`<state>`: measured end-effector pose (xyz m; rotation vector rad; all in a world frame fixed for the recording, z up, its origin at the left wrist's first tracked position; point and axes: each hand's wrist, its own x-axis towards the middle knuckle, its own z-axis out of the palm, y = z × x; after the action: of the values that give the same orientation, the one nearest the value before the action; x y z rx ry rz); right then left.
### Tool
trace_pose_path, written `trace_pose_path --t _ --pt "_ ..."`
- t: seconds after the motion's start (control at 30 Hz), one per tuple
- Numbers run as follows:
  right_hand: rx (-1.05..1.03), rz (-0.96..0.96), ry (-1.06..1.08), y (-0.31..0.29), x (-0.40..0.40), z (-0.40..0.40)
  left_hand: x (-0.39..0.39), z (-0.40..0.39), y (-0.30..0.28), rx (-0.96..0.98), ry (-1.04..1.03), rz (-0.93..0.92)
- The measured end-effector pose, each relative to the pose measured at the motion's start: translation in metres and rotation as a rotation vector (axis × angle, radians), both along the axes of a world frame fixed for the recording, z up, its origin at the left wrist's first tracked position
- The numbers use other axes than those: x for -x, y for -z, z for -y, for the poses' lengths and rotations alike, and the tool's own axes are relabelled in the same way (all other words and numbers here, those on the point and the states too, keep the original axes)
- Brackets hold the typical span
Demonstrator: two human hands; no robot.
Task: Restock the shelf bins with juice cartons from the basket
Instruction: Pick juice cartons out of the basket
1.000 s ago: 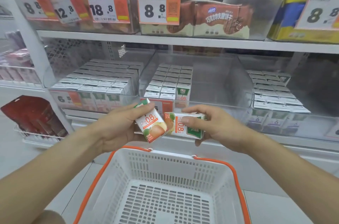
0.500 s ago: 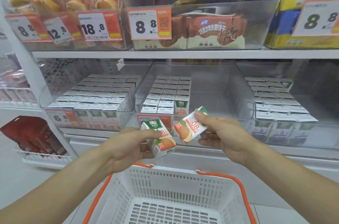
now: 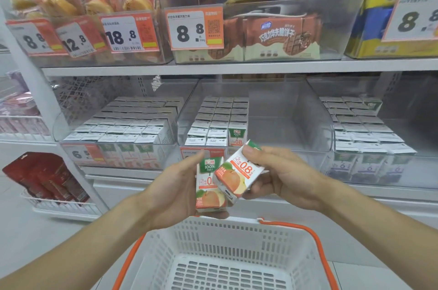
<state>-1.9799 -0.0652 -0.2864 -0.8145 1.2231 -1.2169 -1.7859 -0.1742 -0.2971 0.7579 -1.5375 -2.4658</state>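
The left hand (image 3: 175,192) grips one carton (image 3: 208,187) upright in the lower centre of the frame. The right hand (image 3: 282,178) pinches a second carton (image 3: 239,171), tilted, and this one now overlaps the first. Half a second ago the two cartons were apart and lower in the frame; since then both hands have risen and come together in front of the middle bin (image 3: 272,147). This probably means the person is about to place them there, where the right side shows free space beside the rows. The basket (image 3: 213,237) stands below the hands at the bottom centre; no carton shows in the part of it that is visible.
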Motion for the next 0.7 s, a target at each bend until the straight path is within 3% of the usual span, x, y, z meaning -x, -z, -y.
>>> trace_pose_path --t 0.23,0.5,0.7 --pt "0.002 0.019 -0.257 0.010 0.000 0.000 -0.007 -0.005 0.004 0.159 0.242 0.006" --pt "-0.010 -0.403 -0.156 0.017 0.001 0.001 -0.010 -0.007 0.008 0.438 0.212 0.212" --pt "-0.001 -0.372 -0.496 0.019 0.002 0.000 -0.009 -0.012 0.008 0.385 0.381 0.220"
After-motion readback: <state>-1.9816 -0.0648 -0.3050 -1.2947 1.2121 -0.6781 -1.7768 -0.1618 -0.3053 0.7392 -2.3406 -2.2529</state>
